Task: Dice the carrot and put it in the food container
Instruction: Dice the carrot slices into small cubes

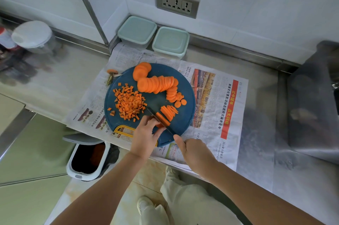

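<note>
A round blue cutting board (187,94) lies on newspaper. On its left is a heap of diced carrot (129,103). A curved row of carrot slices (157,83) runs across its far side. Near the front lie carrot strips (167,113). My left hand (145,136) holds down the strips with curled fingers. My right hand (194,153) grips the handle of a dark knife (161,119), whose blade rests across the strips. Two lidded food containers (137,31) (170,42) stand by the wall behind the board.
Newspaper (220,100) covers the steel counter. A carrot top (111,74) lies left of the board. A clear lidded jar (33,36) stands far left. An open waste bin (88,157) sits on the floor below the counter edge. A wall socket (177,2) is above the containers.
</note>
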`<state>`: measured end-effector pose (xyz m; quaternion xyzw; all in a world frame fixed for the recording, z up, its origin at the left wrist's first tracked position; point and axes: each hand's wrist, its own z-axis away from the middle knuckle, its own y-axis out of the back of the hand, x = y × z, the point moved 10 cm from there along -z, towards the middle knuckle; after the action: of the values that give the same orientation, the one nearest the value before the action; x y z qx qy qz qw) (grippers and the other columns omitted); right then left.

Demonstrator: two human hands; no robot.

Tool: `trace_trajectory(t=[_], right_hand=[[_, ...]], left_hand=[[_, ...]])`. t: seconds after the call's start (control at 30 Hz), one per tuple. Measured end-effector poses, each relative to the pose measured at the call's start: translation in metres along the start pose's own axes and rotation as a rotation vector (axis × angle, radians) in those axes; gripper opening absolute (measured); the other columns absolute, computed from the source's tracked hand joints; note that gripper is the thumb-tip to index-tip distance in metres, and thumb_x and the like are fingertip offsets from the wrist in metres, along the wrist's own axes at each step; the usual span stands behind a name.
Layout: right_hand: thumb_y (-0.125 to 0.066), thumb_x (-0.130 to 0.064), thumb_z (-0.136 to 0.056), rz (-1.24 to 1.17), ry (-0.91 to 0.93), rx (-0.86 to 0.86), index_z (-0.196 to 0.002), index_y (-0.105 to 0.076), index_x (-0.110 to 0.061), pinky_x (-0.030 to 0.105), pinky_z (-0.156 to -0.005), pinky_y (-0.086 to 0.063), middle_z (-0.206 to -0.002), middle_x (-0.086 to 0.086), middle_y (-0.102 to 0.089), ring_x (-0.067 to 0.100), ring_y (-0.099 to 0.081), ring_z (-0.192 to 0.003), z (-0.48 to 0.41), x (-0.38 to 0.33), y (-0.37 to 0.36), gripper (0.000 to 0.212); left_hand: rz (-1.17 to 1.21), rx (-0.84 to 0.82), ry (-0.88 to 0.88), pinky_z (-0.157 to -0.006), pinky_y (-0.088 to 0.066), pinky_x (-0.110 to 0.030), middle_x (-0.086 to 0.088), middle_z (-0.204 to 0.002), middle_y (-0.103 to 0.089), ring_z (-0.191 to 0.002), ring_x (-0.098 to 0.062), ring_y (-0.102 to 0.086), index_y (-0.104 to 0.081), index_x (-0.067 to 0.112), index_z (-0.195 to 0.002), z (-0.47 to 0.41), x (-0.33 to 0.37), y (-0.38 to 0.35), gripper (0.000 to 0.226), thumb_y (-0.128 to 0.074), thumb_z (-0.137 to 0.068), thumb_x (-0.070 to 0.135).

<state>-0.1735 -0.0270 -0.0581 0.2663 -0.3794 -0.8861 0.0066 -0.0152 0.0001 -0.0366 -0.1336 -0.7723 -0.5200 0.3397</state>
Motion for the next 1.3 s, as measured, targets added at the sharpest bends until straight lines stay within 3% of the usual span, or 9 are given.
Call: trace_trajectory(t=[0.33,0.4,0.5,0.57,0.6,0.67,0.83,1.0,1.3], right_hand=[[-0.019,-0.050,-0.101,0.026,-0.011,-0.071,-0.086,-0.050,-0.005,0.037,-0.072,-0.043,-0.066,0.003,-0.043,0.024,-0.048,-0.070,-0.015,-0.010,0.004,0.057],[-0.020,-0.042,-0.104,-0.028,-0.098,-0.067,-0.111,-0.051,0.003,0.032,-0.062,-0.044,-0.070,0.006,-0.043,0.018,-0.042,-0.059,-0.021,-0.005,0.002,0.054],[-0.026,-0.026,-0.106,-0.089,-0.157,-0.113,-0.146,-0.026,-0.004,0.023,-0.045,-0.029,-0.077,0.009,-0.044,0.013,-0.035,-0.052,-0.030,0.004,-0.003,0.046],[-0.026,-0.042,-0.104,-0.179,-0.118,-0.128,-0.108,-0.055,-0.003,0.024,-0.048,-0.032,-0.069,0.009,-0.045,0.015,-0.037,-0.050,-0.040,0.003,0.002,0.049],[-0.024,-0.054,-0.101,-0.211,-0.101,-0.149,-0.078,-0.053,-0.006,0.024,-0.047,-0.033,-0.059,0.007,-0.042,0.015,-0.036,-0.045,-0.042,0.002,0.004,0.060],[-0.024,-0.066,-0.094,-0.326,-0.151,-0.168,-0.054,-0.033,-0.014,0.022,-0.041,-0.028,-0.044,0.003,-0.030,0.016,-0.026,-0.033,-0.042,0.003,0.006,0.066],[-0.029,-0.060,-0.096,-0.340,0.004,-0.079,-0.048,-0.028,-0.015,0.021,-0.043,-0.027,-0.035,-0.007,-0.025,0.010,-0.025,-0.030,-0.027,-0.008,0.015,0.066],[-0.026,-0.053,-0.099,-0.190,0.086,0.003,-0.049,-0.028,-0.013,0.024,-0.050,-0.031,-0.045,0.001,-0.027,0.011,-0.028,-0.038,-0.005,-0.013,0.015,0.065],[-0.024,-0.054,-0.099,-0.107,0.083,0.017,-0.053,-0.032,-0.014,0.023,-0.052,-0.033,-0.049,0.000,-0.030,0.012,-0.032,-0.045,0.005,-0.008,0.010,0.061]], left_hand=[[0.018,0.026,-0.069,-0.050,-0.047,-0.025,-0.007,-0.088,-0.060,-0.062,-0.019,-0.059,-0.066,0.007,-0.080,-0.001,0.002,-0.001,0.020,-0.080,-0.073,0.019],[0.013,0.034,-0.068,-0.052,-0.046,-0.022,-0.007,-0.091,-0.061,-0.066,-0.019,-0.061,-0.067,0.007,-0.079,-0.001,0.001,-0.001,0.020,-0.075,-0.074,0.024],[-0.015,0.030,-0.069,-0.057,-0.053,-0.026,-0.011,-0.098,-0.064,-0.078,-0.023,-0.067,-0.068,0.005,-0.081,0.000,0.000,-0.001,0.022,-0.079,-0.076,0.023],[-0.028,0.022,-0.083,-0.063,-0.052,-0.022,-0.013,-0.101,-0.065,-0.086,-0.025,-0.068,-0.069,0.004,-0.083,0.001,0.002,-0.001,0.021,-0.081,-0.073,0.018],[-0.031,0.013,-0.090,-0.064,-0.051,-0.020,-0.014,-0.101,-0.065,-0.087,-0.026,-0.068,-0.069,0.003,-0.084,0.002,0.003,-0.001,0.021,-0.082,-0.072,0.014],[-0.033,0.004,-0.093,-0.065,-0.051,-0.020,-0.013,-0.102,-0.065,-0.089,-0.025,-0.067,-0.070,0.004,-0.087,0.003,0.004,0.001,0.020,-0.081,-0.072,0.012],[0.001,-0.005,-0.051,-0.061,-0.055,-0.029,-0.009,-0.103,-0.064,-0.086,-0.024,-0.066,-0.069,0.007,-0.090,0.002,-0.001,0.003,0.030,-0.062,-0.083,0.035],[0.043,0.021,-0.052,-0.063,-0.048,-0.022,-0.013,-0.096,-0.061,-0.084,-0.012,-0.056,-0.069,0.005,-0.087,0.001,0.002,0.006,0.020,-0.081,-0.072,0.010],[0.011,0.014,-0.039,-0.057,-0.042,-0.018,-0.006,-0.083,-0.063,-0.065,-0.022,-0.062,-0.067,0.006,-0.080,-0.002,0.000,0.007,0.023,-0.085,-0.067,0.013]])
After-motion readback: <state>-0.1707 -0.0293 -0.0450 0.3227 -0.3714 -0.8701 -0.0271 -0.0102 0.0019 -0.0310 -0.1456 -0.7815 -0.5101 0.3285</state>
